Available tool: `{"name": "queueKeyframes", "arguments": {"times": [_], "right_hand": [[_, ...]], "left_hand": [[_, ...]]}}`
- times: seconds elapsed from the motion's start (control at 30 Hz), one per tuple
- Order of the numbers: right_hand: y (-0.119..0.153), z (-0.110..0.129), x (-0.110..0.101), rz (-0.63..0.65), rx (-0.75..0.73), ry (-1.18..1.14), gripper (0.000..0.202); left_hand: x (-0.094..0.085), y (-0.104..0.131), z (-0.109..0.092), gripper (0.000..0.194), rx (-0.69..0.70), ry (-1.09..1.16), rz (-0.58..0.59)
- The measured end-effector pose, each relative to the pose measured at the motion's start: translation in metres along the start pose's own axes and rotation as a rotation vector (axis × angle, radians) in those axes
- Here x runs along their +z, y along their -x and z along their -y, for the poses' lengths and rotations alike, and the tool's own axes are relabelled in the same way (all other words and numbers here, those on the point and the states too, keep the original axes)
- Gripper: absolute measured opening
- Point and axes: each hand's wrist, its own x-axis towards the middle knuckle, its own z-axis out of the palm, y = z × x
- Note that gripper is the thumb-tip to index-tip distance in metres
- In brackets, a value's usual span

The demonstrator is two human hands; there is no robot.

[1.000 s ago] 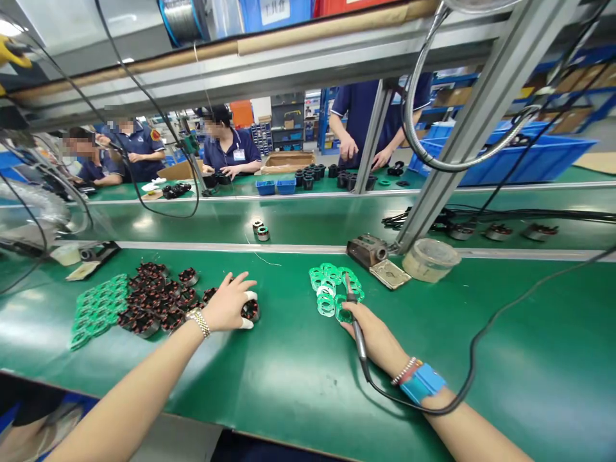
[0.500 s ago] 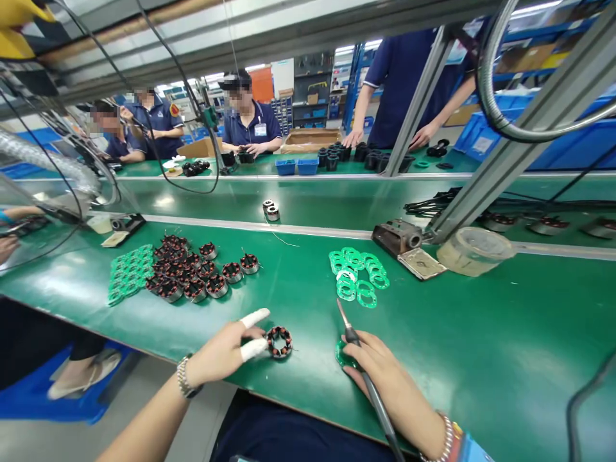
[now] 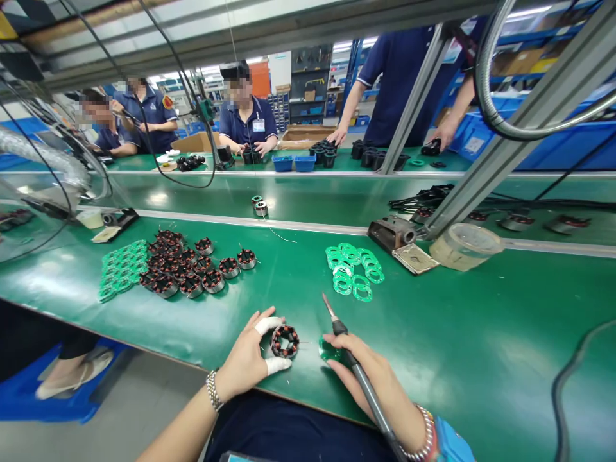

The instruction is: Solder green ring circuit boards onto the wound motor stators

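Observation:
My left hand, white covers on its thumb and forefinger, curls around the side of a motor stator with black and copper windings, which sits on the table. A thin wire sticks out from the stator's right side. In my right hand is a soldering iron, its tip angled up and to the left. The same hand pinches a green ring-shaped circuit board, partly hidden by the fingers. Beyond the iron's tip lie several loose green ring boards.
Many stators crowd the left of the green table, beside a green board panel. A metal iron stand and a translucent tub stand at the back right. Two stators rest on the middle strip. Co-workers work across the bench.
My left hand has moved right and closed around the stator, which sits slightly further right. My right hand has shifted left with the iron and green board, nearer the stator.

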Motion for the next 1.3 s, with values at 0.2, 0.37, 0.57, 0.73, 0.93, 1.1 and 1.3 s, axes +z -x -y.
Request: {"name": "queueKeyframes", "arguments": {"times": [0.2,0.37,0.57,0.73,0.93,1.1,1.3], "right_hand": [[-0.004,0.016,-0.001,-0.041,0.112,-0.11,0.011],[0.0,0.018,0.003,-0.041,0.064,-0.072,0.012],[0.006,0.005,-0.003,-0.022,0.057,-0.02,0.011],[0.013,-0.008,-0.031,-0.061,0.093,-0.012,0.014],[0.017,-0.011,-0.042,-0.047,0.138,-0.075,0.017],[0.012,-0.009,-0.038,0.014,0.241,-0.093,0.016],[0.011,-0.012,-0.038,0.042,0.253,-0.107,0.016]], "left_hand": [[0.011,0.012,-0.02,0.052,0.012,0.167,-0.011],[0.019,0.014,-0.031,0.049,0.219,0.121,-0.078],[0.017,0.003,-0.029,0.047,0.186,0.238,0.02],[0.014,-0.008,-0.018,0.047,0.111,0.328,0.043],[0.015,-0.015,-0.019,0.048,0.127,0.367,0.079],[0.013,-0.018,-0.018,0.046,0.099,0.336,0.108],[0.013,-0.018,-0.017,0.048,0.144,0.344,0.106]]}}
